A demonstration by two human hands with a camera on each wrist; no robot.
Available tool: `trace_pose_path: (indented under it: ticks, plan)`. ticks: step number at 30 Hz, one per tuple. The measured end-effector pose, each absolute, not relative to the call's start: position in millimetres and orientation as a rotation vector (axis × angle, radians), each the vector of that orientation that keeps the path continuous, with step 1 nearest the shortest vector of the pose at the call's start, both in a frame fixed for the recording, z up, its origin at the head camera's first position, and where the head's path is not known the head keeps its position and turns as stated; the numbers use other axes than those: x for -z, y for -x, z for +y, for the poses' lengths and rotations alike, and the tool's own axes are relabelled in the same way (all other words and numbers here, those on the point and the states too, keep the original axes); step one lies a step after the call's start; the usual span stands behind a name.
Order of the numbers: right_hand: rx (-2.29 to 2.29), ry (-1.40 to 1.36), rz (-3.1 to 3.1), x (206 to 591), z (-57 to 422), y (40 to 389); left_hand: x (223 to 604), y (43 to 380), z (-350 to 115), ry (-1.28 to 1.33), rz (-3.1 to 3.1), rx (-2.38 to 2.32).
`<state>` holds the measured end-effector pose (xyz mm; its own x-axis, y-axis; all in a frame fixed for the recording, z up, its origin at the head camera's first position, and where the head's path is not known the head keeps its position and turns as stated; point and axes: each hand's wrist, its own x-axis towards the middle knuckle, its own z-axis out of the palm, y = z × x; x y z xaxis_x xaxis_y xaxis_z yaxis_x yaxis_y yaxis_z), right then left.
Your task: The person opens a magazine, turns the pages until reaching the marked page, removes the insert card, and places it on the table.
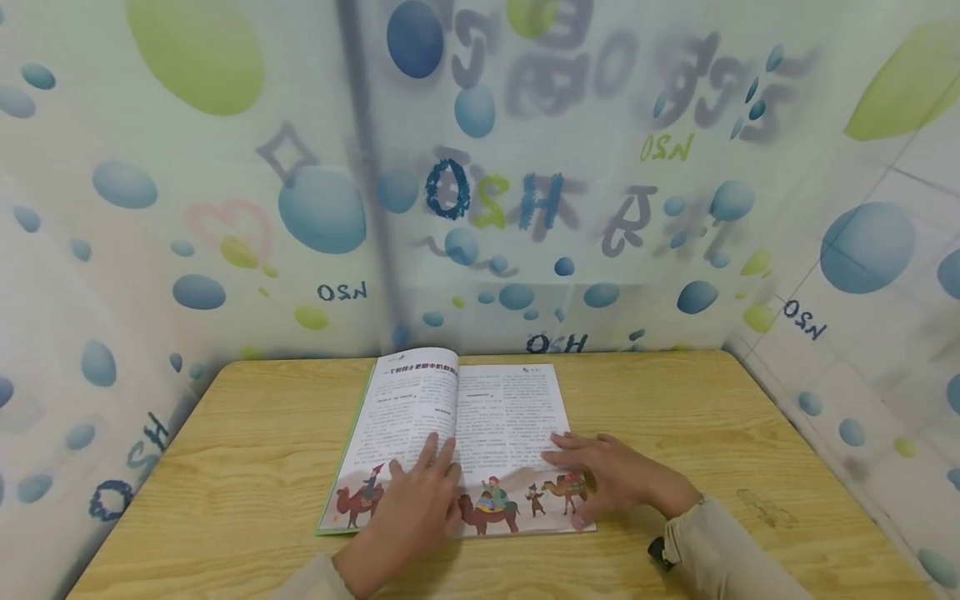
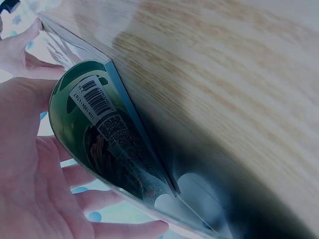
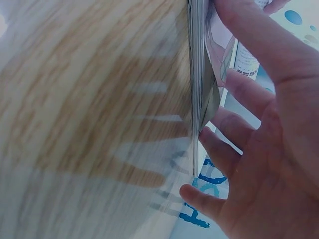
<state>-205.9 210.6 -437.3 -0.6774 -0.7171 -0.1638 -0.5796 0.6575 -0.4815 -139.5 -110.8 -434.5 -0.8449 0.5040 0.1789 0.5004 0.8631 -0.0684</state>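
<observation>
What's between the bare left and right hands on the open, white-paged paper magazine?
Head view: left hand to right hand, just magazine page, printed with a brown camel and rider, a small figure and another camel.

It looks like a small booth: droplet-printed translucent sheets [image 1: 510, 258] enclose a wood-grained table [image 1: 247, 454] on three sides.

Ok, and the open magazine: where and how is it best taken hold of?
Probably by the outer edge of its left half, coming low from the left. The left wrist view shows that part of the magazine bowing up off the table, likely leaving room to reach beneath.
</observation>
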Motion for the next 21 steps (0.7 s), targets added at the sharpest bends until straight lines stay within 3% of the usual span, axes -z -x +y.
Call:
trace_pose_path:
  ticks: [21]
  plan:
    - [0.567, 1.014, 2.625, 438.0, 205.9, 208.1, 431.8, 143.4, -105.7, 0.802, -2.892, 0.017]
